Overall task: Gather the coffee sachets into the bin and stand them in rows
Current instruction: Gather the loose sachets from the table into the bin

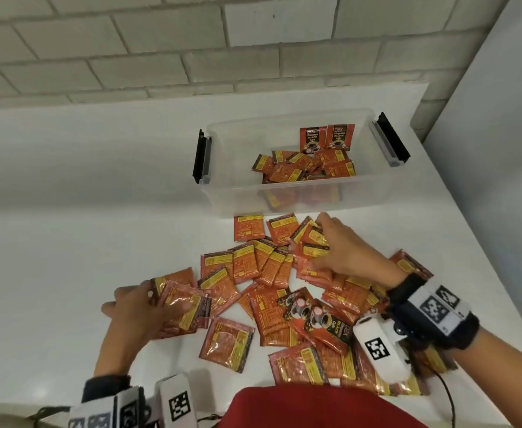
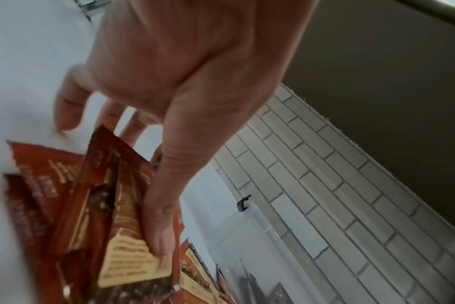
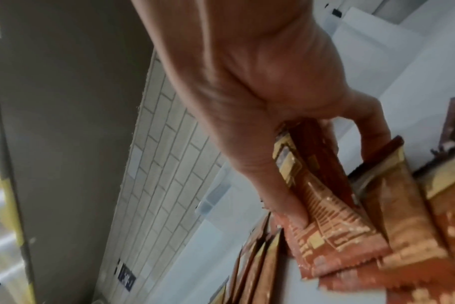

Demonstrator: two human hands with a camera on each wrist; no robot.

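Observation:
Red and yellow coffee sachets (image 1: 269, 307) lie scattered on the white table in front of a clear plastic bin (image 1: 231, 180). In the bin, two sachets (image 1: 326, 139) stand against the far wall and several more (image 1: 303, 168) lie loose. My left hand (image 1: 142, 307) grips a small stack of sachets (image 1: 180, 304) at the pile's left edge, thumb on top (image 2: 159, 236). My right hand (image 1: 330, 248) pinches a few sachets (image 1: 312, 239) near the bin's front wall; in the right wrist view they sit between thumb and fingers (image 3: 322, 185).
The bin's black latches (image 1: 202, 156) (image 1: 391, 139) stick out at both ends. A brick wall runs behind the table. The table's right edge (image 1: 469, 217) slants close to the right arm. A red garment (image 1: 315, 409) is at the bottom.

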